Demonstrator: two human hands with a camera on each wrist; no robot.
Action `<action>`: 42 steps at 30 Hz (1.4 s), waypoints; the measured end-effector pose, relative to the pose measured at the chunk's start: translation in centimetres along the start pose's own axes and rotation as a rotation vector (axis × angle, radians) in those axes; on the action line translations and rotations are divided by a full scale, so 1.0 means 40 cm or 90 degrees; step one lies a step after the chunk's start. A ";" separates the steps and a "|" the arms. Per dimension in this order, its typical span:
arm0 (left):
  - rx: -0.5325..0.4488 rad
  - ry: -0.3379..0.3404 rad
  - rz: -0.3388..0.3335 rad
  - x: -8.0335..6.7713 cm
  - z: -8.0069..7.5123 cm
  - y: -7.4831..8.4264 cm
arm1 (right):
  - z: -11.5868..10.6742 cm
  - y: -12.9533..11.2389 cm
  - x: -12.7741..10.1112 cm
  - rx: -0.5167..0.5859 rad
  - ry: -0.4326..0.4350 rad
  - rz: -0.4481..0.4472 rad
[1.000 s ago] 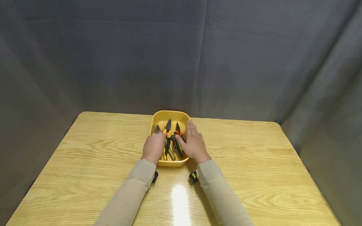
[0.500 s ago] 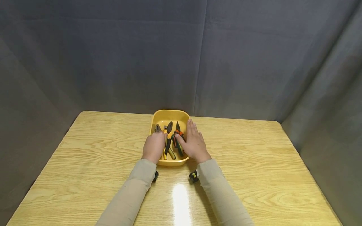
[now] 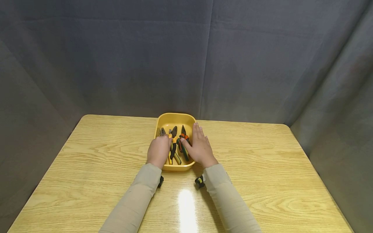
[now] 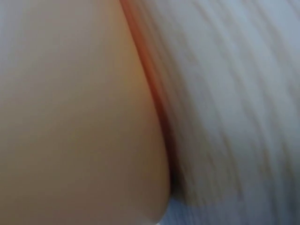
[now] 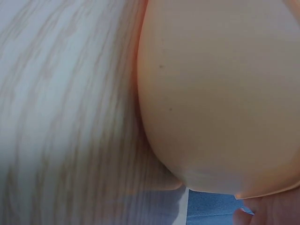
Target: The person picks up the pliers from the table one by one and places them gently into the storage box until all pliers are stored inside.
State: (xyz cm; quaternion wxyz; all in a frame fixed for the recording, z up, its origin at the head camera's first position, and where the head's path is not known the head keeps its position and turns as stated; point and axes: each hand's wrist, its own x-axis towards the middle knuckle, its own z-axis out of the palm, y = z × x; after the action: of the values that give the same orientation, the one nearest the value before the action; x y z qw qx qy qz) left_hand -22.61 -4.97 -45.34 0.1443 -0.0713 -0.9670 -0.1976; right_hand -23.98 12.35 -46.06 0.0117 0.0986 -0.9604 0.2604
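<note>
A yellow tray [image 3: 175,168] with rounded corners stands on the table, with pliers inside. My left hand [image 3: 158,151] reaches over its left rim with curled fingers, gripping pliers [image 3: 162,131] whose dark jaws point away in front of the knuckles; the handles are hidden under the hand. Beside it lie yellow-and-black pliers [image 3: 174,144]. My right hand [image 3: 200,149] lies along the right wall, fingers straight and pointing away, its thumb over green pliers [image 3: 185,150] with red-orange parts. Smooth tan surfaces fill much of both wrist views, blurred.
The tray stands near the far edge of the light wooden table [image 3: 262,171]. Grey curtains [image 3: 145,64] hang behind it and at both sides. A small black-and-yellow object [image 3: 199,182] is below the right wrist, a dark one [image 3: 160,182] beside the left wrist.
The yellow-and-black pliers in the tray have shifted slightly, their jaws a little to the right and nearer. Both hands have stayed almost still.
</note>
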 end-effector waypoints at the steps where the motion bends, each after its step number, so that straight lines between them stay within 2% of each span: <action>1: 0.000 -0.001 -0.001 0.000 0.000 0.000 | 0.000 0.000 0.000 0.001 0.001 -0.001; 19: 0.043 -0.013 0.015 0.005 0.006 -0.001 | -0.004 -0.003 -0.001 0.000 0.007 -0.011; 42: 0.051 -0.014 0.016 0.004 0.004 0.005 | -0.006 -0.003 -0.002 0.003 0.011 -0.015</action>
State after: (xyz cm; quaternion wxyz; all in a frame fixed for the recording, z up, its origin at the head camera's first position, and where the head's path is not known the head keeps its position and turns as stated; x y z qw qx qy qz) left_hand -22.78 -4.72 -45.37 0.1386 -0.0798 -0.9748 -0.1557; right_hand -23.88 12.37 -45.82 0.0227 0.1075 -0.9585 0.2631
